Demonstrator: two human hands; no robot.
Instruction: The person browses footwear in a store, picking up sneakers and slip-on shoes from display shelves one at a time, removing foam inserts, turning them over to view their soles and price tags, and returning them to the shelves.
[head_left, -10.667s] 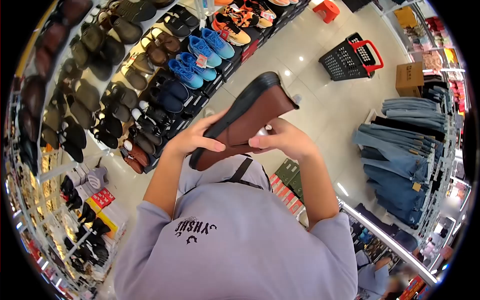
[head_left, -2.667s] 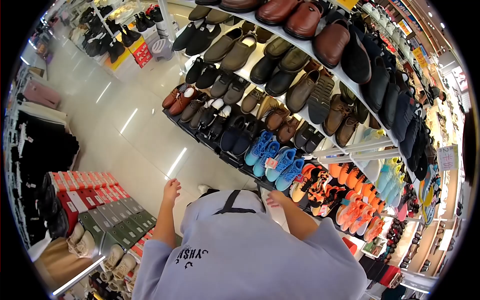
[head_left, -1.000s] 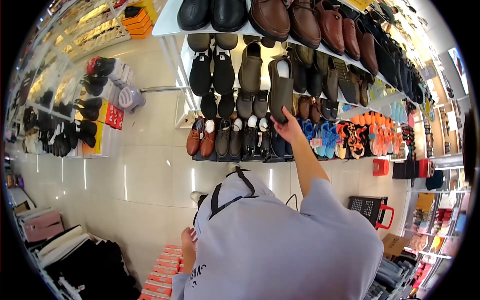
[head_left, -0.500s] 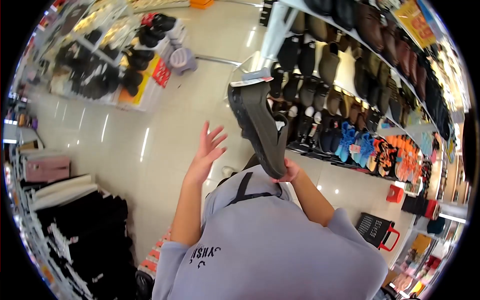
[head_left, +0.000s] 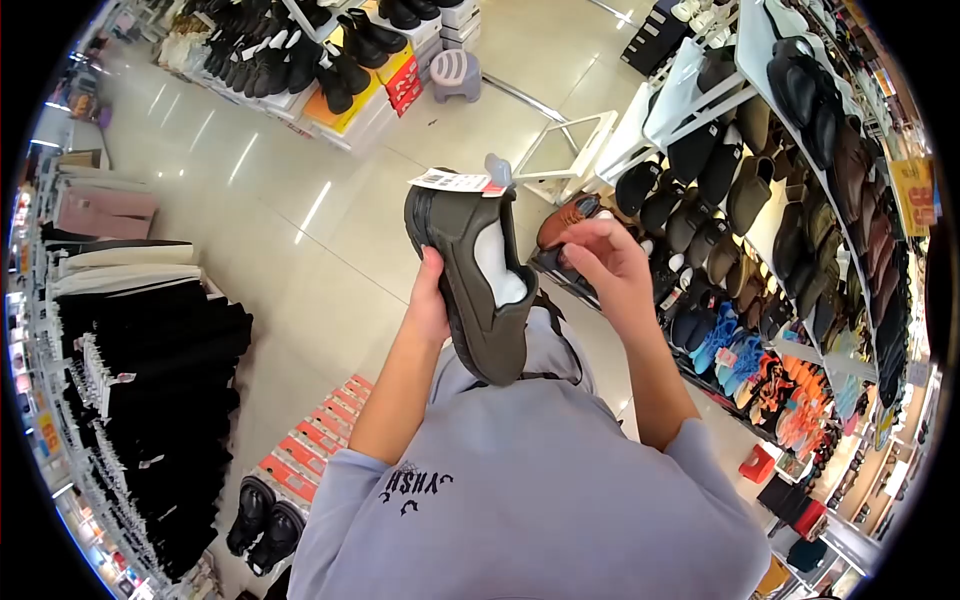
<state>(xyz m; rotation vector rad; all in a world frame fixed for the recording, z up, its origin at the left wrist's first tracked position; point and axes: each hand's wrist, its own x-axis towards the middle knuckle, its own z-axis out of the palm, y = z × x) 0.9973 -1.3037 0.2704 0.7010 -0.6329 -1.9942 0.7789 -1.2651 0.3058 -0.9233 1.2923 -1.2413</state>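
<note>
A dark olive-grey slip-on shoe [head_left: 462,270] is held up in front of my chest, its heel pointing away from me and its toe towards my shirt. White stuffing [head_left: 498,265] fills its opening. A white price tag [head_left: 450,181] and a grey plastic clip [head_left: 498,170] are at the heel. My left hand [head_left: 430,305] grips the shoe's left side by the sole, thumb up and the other fingers mostly hidden beneath. To the right of the shoe, apart from it, my right hand [head_left: 618,275] is raised with fingers loosely bent and nothing visible in them.
Shoe racks [head_left: 745,180] run along the right, with a white-framed stand [head_left: 570,155] at their near end. Black trousers [head_left: 150,370] hang at left. Orange-and-white boxes [head_left: 315,435] and black shoes [head_left: 265,525] lie lower left. A stool [head_left: 457,75] stands ahead by a shoe display.
The shoe has passed from my right hand to my left and turned so its opening shows. My right hand has let go and risen to the right. The view has shifted too.
</note>
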